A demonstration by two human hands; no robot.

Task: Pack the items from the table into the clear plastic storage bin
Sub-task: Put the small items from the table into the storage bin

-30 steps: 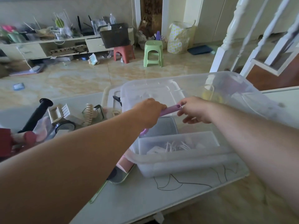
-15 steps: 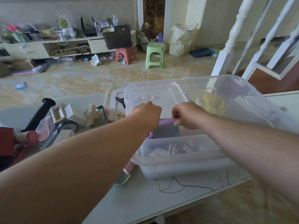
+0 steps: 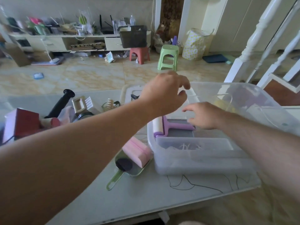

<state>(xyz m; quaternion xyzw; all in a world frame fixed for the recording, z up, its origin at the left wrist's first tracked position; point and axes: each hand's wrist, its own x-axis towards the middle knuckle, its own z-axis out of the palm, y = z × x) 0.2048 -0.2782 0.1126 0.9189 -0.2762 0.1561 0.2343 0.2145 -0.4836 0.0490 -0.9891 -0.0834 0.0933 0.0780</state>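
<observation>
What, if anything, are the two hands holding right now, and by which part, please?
Nothing is held. The left hand hangs open above the clear storage bin; the right hand is open beside the purple lint roller lying in the bin.

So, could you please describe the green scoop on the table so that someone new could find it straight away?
Start at the clear plastic bin on the table and look just off its near left corner. There lies the green scoop, handle toward the table edge, with a pink block and a dark round pad resting in it. It is the only green thing on the table.
</observation>
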